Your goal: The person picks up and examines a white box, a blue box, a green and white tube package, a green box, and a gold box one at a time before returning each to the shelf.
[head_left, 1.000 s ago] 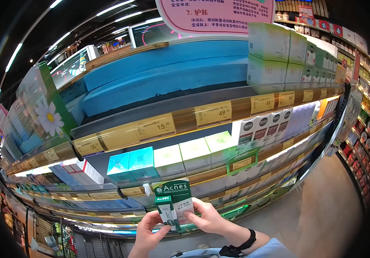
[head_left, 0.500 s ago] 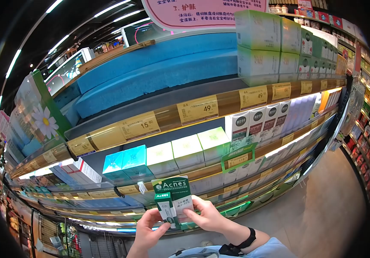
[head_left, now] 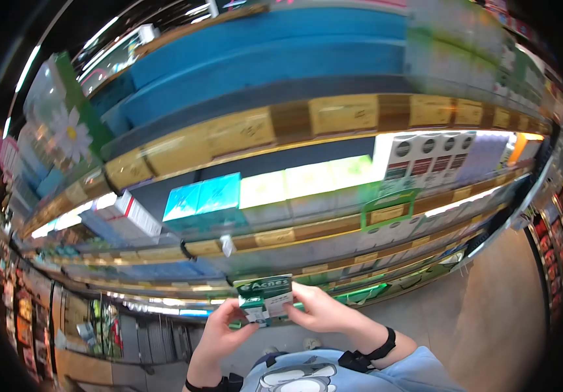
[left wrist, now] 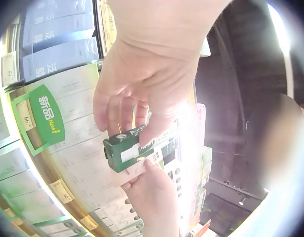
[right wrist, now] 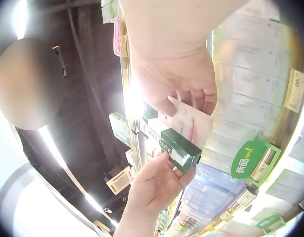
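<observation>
Before the shelves (head_left: 293,121), our left hand (head_left: 220,331) pinches the green box (right wrist: 180,151), our right hand (head_left: 320,309) the card (right wrist: 197,122); a slackened pinch could drop either.

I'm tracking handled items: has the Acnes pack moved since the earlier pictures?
Yes, lower in the head view: the top of the Acnes pack now shows below the white shelf clip, earlier about level with it, though the camera also shifted.
</observation>
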`<state>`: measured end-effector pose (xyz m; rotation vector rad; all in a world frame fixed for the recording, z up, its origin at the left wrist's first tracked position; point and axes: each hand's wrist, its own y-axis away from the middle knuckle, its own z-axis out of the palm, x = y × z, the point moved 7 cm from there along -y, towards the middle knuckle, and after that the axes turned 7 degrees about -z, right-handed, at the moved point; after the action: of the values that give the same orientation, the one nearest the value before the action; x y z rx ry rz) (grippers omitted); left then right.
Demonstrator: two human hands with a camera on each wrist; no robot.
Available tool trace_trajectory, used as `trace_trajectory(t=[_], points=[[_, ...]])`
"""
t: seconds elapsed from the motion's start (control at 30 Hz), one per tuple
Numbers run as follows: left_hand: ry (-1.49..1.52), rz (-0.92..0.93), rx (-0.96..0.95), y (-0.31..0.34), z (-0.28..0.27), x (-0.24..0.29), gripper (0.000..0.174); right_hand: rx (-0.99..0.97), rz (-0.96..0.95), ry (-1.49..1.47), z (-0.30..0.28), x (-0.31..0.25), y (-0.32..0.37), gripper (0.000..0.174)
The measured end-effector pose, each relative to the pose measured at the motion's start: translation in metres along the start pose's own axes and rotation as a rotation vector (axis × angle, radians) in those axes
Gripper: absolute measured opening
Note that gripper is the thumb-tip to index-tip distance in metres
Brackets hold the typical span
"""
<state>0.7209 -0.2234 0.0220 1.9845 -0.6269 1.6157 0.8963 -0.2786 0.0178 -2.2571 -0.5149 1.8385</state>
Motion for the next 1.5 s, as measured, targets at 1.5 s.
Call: trace_trajectory(t=[1.5], points=[[0.153, -0.195, 0.109, 0.234, -0.322, -0.151, 0.048, -0.464, 0.310, 0.161, 0.396, -0.004, -0.108, 0.093]])
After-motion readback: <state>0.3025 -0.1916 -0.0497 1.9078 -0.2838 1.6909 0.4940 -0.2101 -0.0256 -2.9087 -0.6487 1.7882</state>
